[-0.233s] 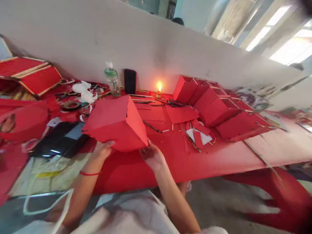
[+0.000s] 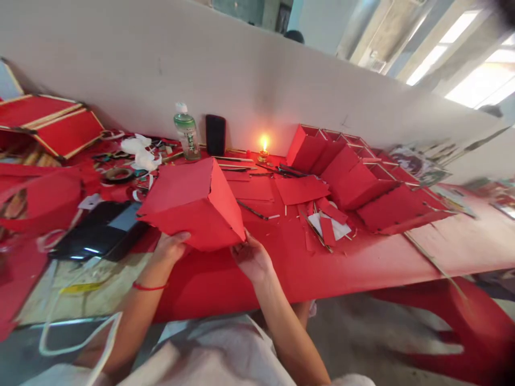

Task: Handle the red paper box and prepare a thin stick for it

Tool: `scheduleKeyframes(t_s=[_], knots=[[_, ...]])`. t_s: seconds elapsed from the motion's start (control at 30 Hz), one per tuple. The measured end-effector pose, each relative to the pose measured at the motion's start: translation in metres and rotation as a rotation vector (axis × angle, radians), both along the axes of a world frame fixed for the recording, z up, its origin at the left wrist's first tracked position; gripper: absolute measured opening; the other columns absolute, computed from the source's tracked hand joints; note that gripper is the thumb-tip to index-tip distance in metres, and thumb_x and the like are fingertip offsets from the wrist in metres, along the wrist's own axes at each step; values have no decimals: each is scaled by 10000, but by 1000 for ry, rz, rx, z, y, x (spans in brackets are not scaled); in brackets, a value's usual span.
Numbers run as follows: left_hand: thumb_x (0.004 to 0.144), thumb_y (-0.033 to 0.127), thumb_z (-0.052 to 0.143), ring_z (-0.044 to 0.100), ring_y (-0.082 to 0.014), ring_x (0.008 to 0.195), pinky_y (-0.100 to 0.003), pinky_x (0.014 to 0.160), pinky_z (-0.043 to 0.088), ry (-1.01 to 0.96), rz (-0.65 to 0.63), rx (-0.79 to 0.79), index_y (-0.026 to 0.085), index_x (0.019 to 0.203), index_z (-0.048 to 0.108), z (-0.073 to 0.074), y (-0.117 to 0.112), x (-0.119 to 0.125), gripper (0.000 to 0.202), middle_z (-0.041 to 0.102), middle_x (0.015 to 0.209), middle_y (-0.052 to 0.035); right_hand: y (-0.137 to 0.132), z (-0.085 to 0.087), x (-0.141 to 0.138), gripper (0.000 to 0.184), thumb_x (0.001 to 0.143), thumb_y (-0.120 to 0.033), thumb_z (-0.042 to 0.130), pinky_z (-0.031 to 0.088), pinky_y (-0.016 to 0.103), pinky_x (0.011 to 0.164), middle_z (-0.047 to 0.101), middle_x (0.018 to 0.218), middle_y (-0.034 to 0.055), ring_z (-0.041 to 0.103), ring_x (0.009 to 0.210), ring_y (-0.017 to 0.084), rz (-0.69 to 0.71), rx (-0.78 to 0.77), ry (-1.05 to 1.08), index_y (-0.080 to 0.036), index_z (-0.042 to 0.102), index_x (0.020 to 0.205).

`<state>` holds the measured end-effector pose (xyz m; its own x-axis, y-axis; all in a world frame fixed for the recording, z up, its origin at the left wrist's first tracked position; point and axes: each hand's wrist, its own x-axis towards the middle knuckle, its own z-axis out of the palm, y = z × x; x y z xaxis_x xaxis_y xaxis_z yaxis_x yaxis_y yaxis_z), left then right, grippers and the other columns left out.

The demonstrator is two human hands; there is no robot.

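Red paper-covered box is up just above the tabletop, the left hand's fingers spread under its near edge, the right hand's fingers closed on its lower corner, and beyond it a row of red-papered stick frames stands with sides covered, tops open.

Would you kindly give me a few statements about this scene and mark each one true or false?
Both the left hand and the right hand touch the red box. True.
The left hand has a red string around its wrist. True.
The candle is unlit. False: a small flame burns on it.
The plastic bottle lies on its side. False: it stands upright beside a black object.
A row of red paper boxes sits to the right of the candle. True.
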<state>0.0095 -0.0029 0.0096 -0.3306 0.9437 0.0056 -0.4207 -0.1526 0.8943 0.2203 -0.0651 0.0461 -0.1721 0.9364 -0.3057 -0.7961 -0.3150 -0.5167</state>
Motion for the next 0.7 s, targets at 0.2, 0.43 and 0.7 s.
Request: scheduleKeyframes(t_s=[0.2, 0.43, 0.7], knots=[[318, 339, 930, 667, -216, 748, -359, 701, 598, -57, 0, -16, 235, 791, 665, 14, -2, 8, 552, 751, 799, 2, 0, 4, -4, 118, 813, -187, 743, 539, 180, 686, 754, 843, -92, 683, 749, 77, -29, -82, 149, -257, 675, 879], [285, 290, 931, 652, -180, 725, -293, 649, 575, -127, 27, -9, 214, 805, 657, 24, -4, 10, 593, 741, 764, 26, -7, 10, -1, 486, 627, -129, 841, 536, 244, 739, 784, 999, -47, 709, 875, 135, -39, -37, 133, -262, 682, 1066], [260, 232, 919, 657, -162, 706, -262, 630, 574, -173, 38, 17, 209, 782, 657, 26, -3, 13, 584, 738, 741, 36, -7, 8, 2, 754, 525, -161, 919, 543, 254, 762, 792, 962, -21, 720, 817, 134, -92, 16, 96, -277, 639, 1216]])
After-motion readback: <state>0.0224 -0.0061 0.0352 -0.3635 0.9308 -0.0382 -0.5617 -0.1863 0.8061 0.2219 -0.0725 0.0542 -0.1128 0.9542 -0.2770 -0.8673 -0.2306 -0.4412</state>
